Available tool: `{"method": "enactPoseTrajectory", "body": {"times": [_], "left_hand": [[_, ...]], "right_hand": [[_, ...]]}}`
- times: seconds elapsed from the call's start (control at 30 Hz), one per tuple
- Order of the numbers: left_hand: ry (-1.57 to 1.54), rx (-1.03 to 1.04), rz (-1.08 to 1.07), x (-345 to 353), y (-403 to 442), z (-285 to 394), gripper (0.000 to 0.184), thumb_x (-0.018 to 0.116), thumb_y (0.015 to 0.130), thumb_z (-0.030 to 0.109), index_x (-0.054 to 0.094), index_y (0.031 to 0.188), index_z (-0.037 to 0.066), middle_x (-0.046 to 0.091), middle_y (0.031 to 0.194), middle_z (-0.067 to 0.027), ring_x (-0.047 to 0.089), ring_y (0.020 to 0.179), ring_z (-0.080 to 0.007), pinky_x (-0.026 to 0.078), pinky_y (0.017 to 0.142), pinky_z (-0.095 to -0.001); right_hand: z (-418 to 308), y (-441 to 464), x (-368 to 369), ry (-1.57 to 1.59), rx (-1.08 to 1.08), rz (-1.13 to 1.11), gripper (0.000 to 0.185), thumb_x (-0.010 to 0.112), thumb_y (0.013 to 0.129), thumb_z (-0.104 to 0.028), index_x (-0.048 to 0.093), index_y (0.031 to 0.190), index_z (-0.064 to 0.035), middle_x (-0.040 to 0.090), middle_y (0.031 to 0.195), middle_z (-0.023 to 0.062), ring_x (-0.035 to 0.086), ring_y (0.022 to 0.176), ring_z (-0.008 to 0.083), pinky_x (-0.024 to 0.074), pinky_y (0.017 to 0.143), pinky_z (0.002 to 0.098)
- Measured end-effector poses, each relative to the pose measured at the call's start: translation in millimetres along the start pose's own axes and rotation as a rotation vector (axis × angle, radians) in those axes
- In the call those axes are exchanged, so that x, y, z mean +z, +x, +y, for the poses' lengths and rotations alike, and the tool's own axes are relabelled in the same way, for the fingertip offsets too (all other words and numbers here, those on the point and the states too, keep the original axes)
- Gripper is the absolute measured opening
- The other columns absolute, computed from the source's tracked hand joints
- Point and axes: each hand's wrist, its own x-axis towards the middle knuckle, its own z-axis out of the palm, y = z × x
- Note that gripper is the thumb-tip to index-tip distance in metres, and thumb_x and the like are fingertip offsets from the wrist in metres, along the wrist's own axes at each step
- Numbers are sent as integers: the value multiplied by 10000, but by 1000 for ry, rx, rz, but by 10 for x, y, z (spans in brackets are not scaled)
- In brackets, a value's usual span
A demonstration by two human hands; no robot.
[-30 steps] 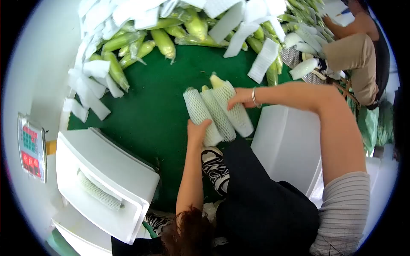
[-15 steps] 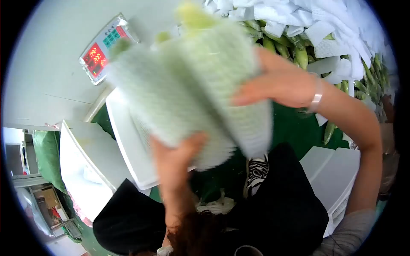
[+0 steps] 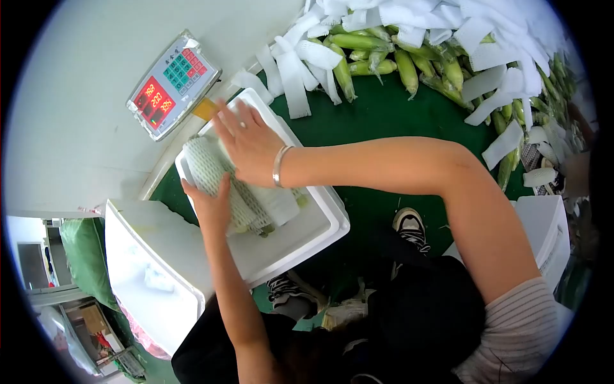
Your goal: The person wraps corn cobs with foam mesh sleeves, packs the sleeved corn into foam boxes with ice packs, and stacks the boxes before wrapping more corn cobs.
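A white plastic bin stands tilted in view before me, with several pale green corn cobs in white foam net sleeves lying at its upper end. My left hand is at the near-left side of one net-wrapped corn cob, thumb on one side and fingers on the other. Spread out flat, my right hand, with a silver bracelet at the wrist, lies on top of the wrapped cobs beside it and covers part of them.
A scale display with red digits stands at upper left. Green corn cobs and white foam sleeves are heaped at the upper right. A white foam box is left of the bin; another white container stands at right.
Both hands have brought the wrapped corn cobs down and away into the white bin. My right hand has opened flat and moved left. The scale display now shows fully.
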Motion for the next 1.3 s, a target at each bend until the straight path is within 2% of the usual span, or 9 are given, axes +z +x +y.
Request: {"method": "enactPoseTrajectory", "body": {"times": [0.07, 0.17, 0.37, 0.5, 0.57, 0.83, 0.97, 1.1, 1.3], "left_hand": [[532, 518, 335, -9, -18, 107, 658, 654, 792, 203, 327, 1297, -64, 362, 1295, -258, 374, 1184, -413, 362, 952, -436], [582, 565, 166, -114, 63, 78, 626, 646, 793, 168, 343, 1295, -52, 377, 1297, -239, 372, 1199, -396, 343, 967, -441], [750, 529, -35, 75, 248, -407, 691, 577, 847, 286, 261, 1361, -51, 307, 1367, -269, 308, 1252, -409, 229, 1065, -438], [925, 168, -291, 108, 359, -403, 788, 457, 891, 458, 163, 1370, -94, 317, 1288, -368, 342, 1198, -454, 302, 1006, -431], [1058, 283, -504, -60, 737, -791, 825, 434, 884, 505, 185, 1347, -131, 319, 1301, -365, 358, 1198, -449, 313, 1001, -420], [1226, 24, -643, -63, 649, 250, 800, 480, 838, 552, 423, 1205, -155, 487, 1188, -318, 453, 1135, -415, 347, 972, -412], [1058, 376, -541, -203, 441, 514, 482, 582, 834, 317, 521, 1125, -63, 550, 1103, -230, 515, 1033, -374, 403, 870, -428], [540, 532, -269, -154, -279, 1224, 300, 591, 762, -20, 563, 1060, 0, 579, 1023, -120, 571, 909, -240, 468, 725, -323], [-83, 643, -634, 609, -1409, 1605, 322, 641, 725, -19, 554, 1034, 4, 588, 953, -127, 603, 788, -253, 491, 652, -287]], "right_hand": [[56, 21, -515, -170, -165, 49, 648, 620, 728, -167, 341, 1253, 90, 356, 1323, 236, 301, 1257, 367, 267, 1045, 398], [223, -242, -955, 149, -147, -125, 563, 584, 739, -95, 358, 1229, 68, 404, 1269, 223, 364, 1205, 362, 310, 1016, 399], [1301, -1355, -1539, 435, 374, -454, 373, 580, 737, -113, 433, 1064, -13, 491, 1033, 159, 496, 968, 327, 414, 852, 395], [1990, -2441, -1701, 45, 620, -885, 400, 600, 716, -150, 465, 1066, -12, 528, 1043, 191, 546, 933, 357, 460, 797, 416], [2387, -2798, -1885, -144, 615, -1155, 414, 619, 702, -166, 506, 1069, -11, 554, 1053, 211, 564, 952, 354, 477, 796, 433], [3737, -4049, -1987, -789, 774, -1373, 259, 606, 784, -221, 646, 1035, -173, 585, 1133, 54, 525, 1092, 254, 431, 833, 448], [3974, -4411, -1878, -973, 725, -1308, 292, 400, 891, -244, 585, 1101, -158, 596, 1119, 54, 519, 1083, 218, 337, 913, 438], [3959, -3968, -1773, -557, 812, -1713, 494, 666, 748, -179, 515, 1211, -99, 625, 1026, 98, 571, 1014, 306, 430, 810, 448], [2576, -2143, -1541, 609, 591, -588, 488, 668, 743, -94, 441, 1174, -100, 574, 840, 97, 575, 782, 206, 456, 687, 316]]}}
